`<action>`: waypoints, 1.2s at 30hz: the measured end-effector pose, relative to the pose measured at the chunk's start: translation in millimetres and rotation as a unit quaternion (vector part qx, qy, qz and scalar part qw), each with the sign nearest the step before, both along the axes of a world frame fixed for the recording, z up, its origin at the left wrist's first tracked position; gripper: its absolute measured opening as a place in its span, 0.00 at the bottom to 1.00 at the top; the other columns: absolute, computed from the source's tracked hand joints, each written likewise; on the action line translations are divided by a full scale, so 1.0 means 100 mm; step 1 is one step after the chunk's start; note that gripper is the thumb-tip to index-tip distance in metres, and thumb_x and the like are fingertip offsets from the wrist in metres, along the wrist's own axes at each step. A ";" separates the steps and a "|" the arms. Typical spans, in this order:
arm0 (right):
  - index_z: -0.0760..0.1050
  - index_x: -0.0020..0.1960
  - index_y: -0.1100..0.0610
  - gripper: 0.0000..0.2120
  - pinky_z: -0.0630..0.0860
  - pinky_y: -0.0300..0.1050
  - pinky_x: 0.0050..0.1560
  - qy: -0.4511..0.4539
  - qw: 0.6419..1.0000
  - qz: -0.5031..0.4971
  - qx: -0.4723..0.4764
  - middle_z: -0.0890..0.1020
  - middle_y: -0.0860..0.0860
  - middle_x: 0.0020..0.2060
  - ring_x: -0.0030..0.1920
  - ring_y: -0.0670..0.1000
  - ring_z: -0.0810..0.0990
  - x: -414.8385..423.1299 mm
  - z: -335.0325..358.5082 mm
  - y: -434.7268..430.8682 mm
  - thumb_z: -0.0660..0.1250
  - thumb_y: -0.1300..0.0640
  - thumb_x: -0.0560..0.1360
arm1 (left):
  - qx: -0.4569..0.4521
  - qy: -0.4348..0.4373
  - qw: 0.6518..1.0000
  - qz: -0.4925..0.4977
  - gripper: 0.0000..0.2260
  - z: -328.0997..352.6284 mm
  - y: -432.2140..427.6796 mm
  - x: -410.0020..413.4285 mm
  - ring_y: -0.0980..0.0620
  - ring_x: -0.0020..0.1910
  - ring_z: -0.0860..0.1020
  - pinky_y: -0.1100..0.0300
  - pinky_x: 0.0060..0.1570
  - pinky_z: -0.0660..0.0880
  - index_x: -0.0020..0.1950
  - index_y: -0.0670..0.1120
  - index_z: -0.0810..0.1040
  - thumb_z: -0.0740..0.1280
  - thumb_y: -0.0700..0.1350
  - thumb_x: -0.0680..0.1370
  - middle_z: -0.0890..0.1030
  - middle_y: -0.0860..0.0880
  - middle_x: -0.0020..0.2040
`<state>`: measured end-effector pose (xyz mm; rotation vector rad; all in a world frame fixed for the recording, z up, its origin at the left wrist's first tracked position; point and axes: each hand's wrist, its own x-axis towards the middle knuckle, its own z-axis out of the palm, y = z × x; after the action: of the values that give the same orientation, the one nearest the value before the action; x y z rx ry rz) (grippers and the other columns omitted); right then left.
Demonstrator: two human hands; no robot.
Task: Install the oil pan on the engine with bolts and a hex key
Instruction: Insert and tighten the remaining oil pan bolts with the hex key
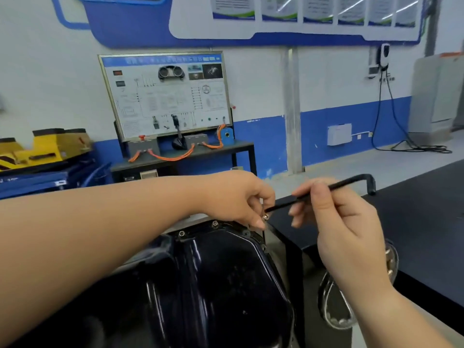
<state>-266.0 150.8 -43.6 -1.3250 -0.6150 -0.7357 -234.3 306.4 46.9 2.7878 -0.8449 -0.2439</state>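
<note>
A glossy black oil pan [221,280] fills the lower middle of the head view, mounted on the engine. Two bolts [181,233] sit in its far flange. My left hand [241,197] reaches over the pan's far right corner and pinches a small silver bolt [265,217] between thumb and fingertips. My right hand [344,222] grips the long shaft of a black L-shaped hex key [351,182]. The key's tip points at the pinched bolt and its short bent end sticks up to the right.
A black-topped table [426,222] runs along the right, with a round metal dish [391,262] of small parts at its edge. A training panel on a stand [170,96] stands at the wall behind. Yellow equipment [50,146] sits at the left.
</note>
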 end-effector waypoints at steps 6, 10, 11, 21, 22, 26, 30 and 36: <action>0.78 0.42 0.47 0.12 0.77 0.35 0.38 -0.016 0.997 -0.054 -0.045 0.82 0.47 0.36 0.36 0.45 0.81 0.11 -0.09 0.03 0.57 0.47 0.77 | -0.022 -0.018 0.999 -0.019 0.11 -0.07 0.03 0.13 0.50 0.46 0.83 0.56 0.50 0.76 0.38 0.53 0.70 0.71 0.40 0.73 0.78 0.60 0.27; 0.77 0.43 0.46 0.11 0.76 0.32 0.38 -0.027 0.996 -0.079 -0.042 0.82 0.46 0.36 0.35 0.44 0.81 0.16 -0.12 0.02 0.57 0.47 0.77 | -0.027 -0.031 0.999 -0.025 0.11 -0.13 0.07 0.18 0.53 0.48 0.82 0.60 0.51 0.75 0.38 0.54 0.70 0.70 0.42 0.74 0.84 0.54 0.38; 0.77 0.43 0.46 0.11 0.75 0.32 0.38 -0.028 0.995 -0.080 -0.047 0.82 0.46 0.36 0.35 0.44 0.81 0.17 -0.13 0.03 0.57 0.47 0.77 | -0.025 -0.033 0.999 -0.024 0.11 -0.14 0.08 0.19 0.53 0.48 0.82 0.60 0.51 0.75 0.38 0.54 0.70 0.70 0.42 0.74 0.83 0.54 0.38; 0.78 0.43 0.52 0.16 0.74 0.32 0.39 -0.033 0.972 -0.135 -0.189 0.81 0.43 0.33 0.39 0.42 0.80 0.28 -0.09 0.11 0.55 0.45 0.75 | 0.023 -0.107 0.994 -0.015 0.14 -0.24 0.16 0.32 0.64 0.34 0.74 0.75 0.36 0.67 0.34 0.56 0.69 0.71 0.44 0.73 0.76 0.58 0.33; 0.78 0.43 0.52 0.15 0.74 0.32 0.39 -0.034 0.970 -0.140 -0.197 0.81 0.44 0.33 0.38 0.43 0.80 0.30 -0.10 0.12 0.56 0.46 0.76 | 0.032 -0.117 0.993 -0.017 0.15 -0.25 0.16 0.34 0.65 0.33 0.73 0.76 0.35 0.67 0.33 0.56 0.68 0.71 0.44 0.73 0.75 0.59 0.32; 0.78 0.44 0.53 0.11 0.74 0.32 0.40 -0.011 0.965 -0.139 -0.220 0.81 0.44 0.32 0.38 0.41 0.80 0.39 -0.17 0.14 0.59 0.52 0.77 | 0.086 -0.141 0.986 -0.019 0.14 -0.31 0.18 0.39 0.58 0.39 0.74 0.69 0.39 0.68 0.34 0.57 0.68 0.71 0.47 0.73 0.75 0.57 0.36; 0.79 0.44 0.55 0.11 0.74 0.38 0.40 -0.008 0.960 -0.143 -0.240 0.81 0.46 0.33 0.37 0.44 0.80 0.45 -0.24 0.20 0.60 0.53 0.77 | 0.125 -0.147 0.981 -0.020 0.14 -0.34 0.19 0.43 0.53 0.43 0.75 0.61 0.44 0.71 0.33 0.57 0.68 0.71 0.47 0.72 0.77 0.52 0.41; 0.79 0.45 0.56 0.07 0.74 0.43 0.39 -0.014 0.952 -0.160 -0.262 0.81 0.48 0.32 0.35 0.48 0.81 0.51 -0.25 0.21 0.62 0.58 0.78 | 0.142 -0.174 0.974 -0.017 0.19 -0.40 0.17 0.47 0.52 0.40 0.72 0.60 0.41 0.69 0.29 0.55 0.63 0.71 0.48 0.72 0.75 0.51 0.38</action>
<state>-214.9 171.4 -68.8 -1.9399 -0.6516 -0.8901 -187.6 323.8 7.1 3.1412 -1.0051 0.1371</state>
